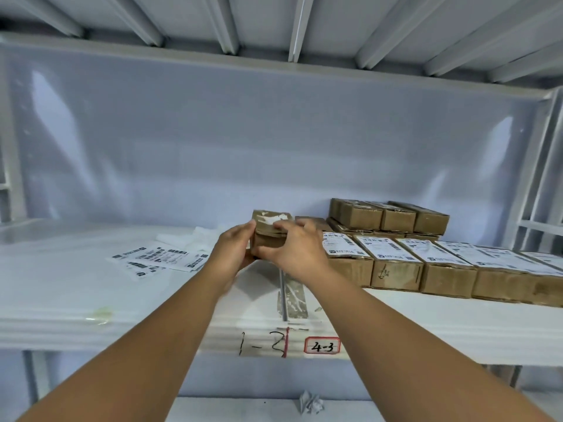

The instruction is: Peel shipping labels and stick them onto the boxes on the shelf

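A small brown cardboard box (270,226) stands at the middle of the white shelf (91,287), with white tape or paper on its top. My left hand (233,251) grips its left side, and my right hand (297,251) grips its right side and top. Loose sheets of shipping labels (158,258) with barcodes lie on the shelf to the left. To the right runs a row of brown boxes (396,269), each with a white label on top. Three unlabelled boxes (387,219) are stacked behind the row.
Crumpled white backing paper (195,236) lies behind the label sheets. The shelf's front edge carries handwritten marks and a red-framed tag "4-3" (322,345). A crumpled paper ball (310,403) lies on the lower level. Metal shelf uprights (533,166) stand at the right.
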{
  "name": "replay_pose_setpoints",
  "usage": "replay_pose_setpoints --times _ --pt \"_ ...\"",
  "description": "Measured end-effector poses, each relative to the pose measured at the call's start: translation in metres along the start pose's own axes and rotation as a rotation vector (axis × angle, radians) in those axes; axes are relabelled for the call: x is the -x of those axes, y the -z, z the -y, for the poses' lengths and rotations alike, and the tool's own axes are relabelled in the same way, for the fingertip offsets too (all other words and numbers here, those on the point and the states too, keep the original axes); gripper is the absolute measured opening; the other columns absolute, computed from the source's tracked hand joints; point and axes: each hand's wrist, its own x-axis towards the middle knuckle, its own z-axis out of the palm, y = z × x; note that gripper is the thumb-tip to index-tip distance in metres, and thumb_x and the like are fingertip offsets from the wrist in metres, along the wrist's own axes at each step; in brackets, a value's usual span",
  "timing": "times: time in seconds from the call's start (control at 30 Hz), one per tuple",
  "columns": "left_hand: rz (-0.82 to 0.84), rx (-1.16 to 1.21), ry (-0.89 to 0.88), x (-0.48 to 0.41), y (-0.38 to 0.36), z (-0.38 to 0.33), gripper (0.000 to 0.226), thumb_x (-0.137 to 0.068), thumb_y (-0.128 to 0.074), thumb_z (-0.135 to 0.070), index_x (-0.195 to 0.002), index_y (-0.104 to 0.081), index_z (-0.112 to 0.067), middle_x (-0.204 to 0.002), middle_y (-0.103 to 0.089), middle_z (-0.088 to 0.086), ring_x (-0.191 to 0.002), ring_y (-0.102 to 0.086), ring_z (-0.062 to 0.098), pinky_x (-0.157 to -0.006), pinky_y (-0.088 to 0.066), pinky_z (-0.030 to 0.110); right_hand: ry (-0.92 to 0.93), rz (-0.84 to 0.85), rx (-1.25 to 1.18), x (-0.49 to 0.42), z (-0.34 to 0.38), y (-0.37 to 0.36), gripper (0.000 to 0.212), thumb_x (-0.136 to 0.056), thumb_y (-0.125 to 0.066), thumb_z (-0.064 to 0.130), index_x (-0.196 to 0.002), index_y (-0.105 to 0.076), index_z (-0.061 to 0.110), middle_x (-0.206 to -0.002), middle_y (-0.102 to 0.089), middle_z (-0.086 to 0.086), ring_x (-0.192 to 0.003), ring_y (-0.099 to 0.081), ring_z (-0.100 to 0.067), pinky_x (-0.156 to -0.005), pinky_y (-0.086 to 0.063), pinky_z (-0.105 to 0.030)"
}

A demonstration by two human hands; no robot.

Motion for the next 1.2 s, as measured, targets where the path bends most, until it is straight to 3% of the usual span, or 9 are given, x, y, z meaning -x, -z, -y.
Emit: replay_pose_setpoints --times 0.13,0.27,0.47,0.57,0.67,0.77,0.9,1.13,1.2 --pt "-0.008 -0.335 0.018 0.006 0.016 0.009 0.026 -0.092 -0.050 -0.032 -0.107 -0.067 -0.019 -0.107 -0.068 0.008 -0.100 -0.062 0.030 -0.076 -0.044 0.031 0.017 0.046 -0.030 0.014 -0.013 -0.003 0.056 -0.072 -0.071 0.055 -0.122 -0.058 0.033 -0.140 -0.033 -0.001 -0.135 -0.026 -0.022 -0.110 -0.022 -0.030" --pt "-0.043 -0.571 -0.085 0.015 0.019 0.017 0.025 -0.091 -0.052 -0.031 -0.111 -0.066 -0.023 -0.109 -0.068 -0.002 -0.099 -0.062 0.018 -0.088 -0.046 0.033 0.067 0.151 -0.027 0.024 -0.032 -0.010 0.056 -0.078 -0.070 0.047 -0.127 -0.048 0.035 -0.135 -0.039 -0.004 -0.128 -0.038 -0.021 -0.108 -0.032 -0.030" --pt "-0.149 -0.741 -0.184 0.021 0.019 0.014 0.020 -0.094 -0.046 -0.019 -0.099 -0.065 -0.023 -0.099 -0.068 -0.003 -0.091 -0.064 0.019 -0.078 -0.045 0.027 0.092 0.119 0.022 0.026 -0.034 -0.014 0.053 -0.087 -0.060 0.045 -0.136 -0.041 0.037 -0.138 -0.048 -0.001 -0.126 -0.041 -0.020 -0.104 -0.038 -0.035" --pt "-0.239 -1.194 -0.235 0.026 0.024 0.014 0.031 -0.090 -0.042 -0.007 -0.110 -0.061 -0.022 -0.112 -0.064 0.000 -0.104 -0.058 0.023 -0.083 -0.046 0.031 0.101 0.114 0.013 0.026 -0.034 -0.014 0.051 -0.090 -0.055 0.045 -0.138 -0.041 0.034 -0.143 -0.043 -0.001 -0.134 -0.035 -0.021 -0.108 -0.033 -0.034" --pt "-0.289 -1.573 -0.285 0.025 0.041 0.011 0.036 -0.090 -0.042 -0.009 -0.123 -0.051 -0.016 -0.127 -0.049 0.004 -0.114 -0.047 0.024 -0.083 -0.042 0.033 0.120 0.108 0.043 0.027 -0.033 -0.013 0.053 -0.092 -0.054 0.043 -0.141 -0.038 0.033 -0.156 -0.020 -0.004 -0.143 -0.019 -0.023 -0.113 -0.023 -0.034" --pt "-0.308 -1.596 -0.058 0.023 0.059 0.009 0.039 -0.094 -0.043 -0.027 -0.128 -0.044 -0.009 -0.139 -0.037 0.010 -0.128 -0.035 0.026 -0.095 -0.038 0.035 0.162 0.073 0.027 0.029 -0.033 -0.012 0.054 -0.092 -0.057 0.036 -0.141 -0.039 0.028 -0.156 -0.019 -0.001 -0.143 -0.018 -0.017 -0.112 -0.020 -0.028" --pt "-0.318 -1.569 0.096 0.020 0.065 0.012 0.042 -0.092 -0.041 -0.041 -0.119 -0.048 -0.009 -0.124 -0.054 0.008 -0.118 -0.049 0.025 -0.094 -0.037 0.035 0.173 0.083 0.044 0.030 -0.032 -0.012 0.056 -0.091 -0.059 0.033 -0.142 -0.037 0.027 -0.155 -0.021 0.004 -0.142 -0.019 -0.015 -0.113 -0.020 -0.028" --pt "-0.343 -1.647 0.074 0.026 0.057 0.005 0.018 -0.092 -0.044 -0.017 -0.105 -0.057 -0.015 -0.105 -0.061 0.005 -0.097 -0.058 0.026 -0.070 -0.037 0.028 0.158 0.072 0.050 0.029 -0.034 -0.012 0.056 -0.090 -0.060 0.032 -0.141 -0.038 0.029 -0.155 -0.021 0.004 -0.142 -0.022 -0.016 -0.113 -0.022 -0.031" --pt "-0.304 -1.667 0.012 0.028 0.056 0.003 0.020 -0.095 -0.046 -0.030 -0.104 -0.058 -0.016 -0.105 -0.062 0.005 -0.099 -0.058 0.026 -0.070 -0.038 0.028 0.151 0.069 0.054 0.030 -0.034 -0.013 0.056 -0.090 -0.061 0.032 -0.141 -0.039 0.029 -0.155 -0.022 0.004 -0.141 -0.023 -0.017 -0.113 -0.023 -0.032"
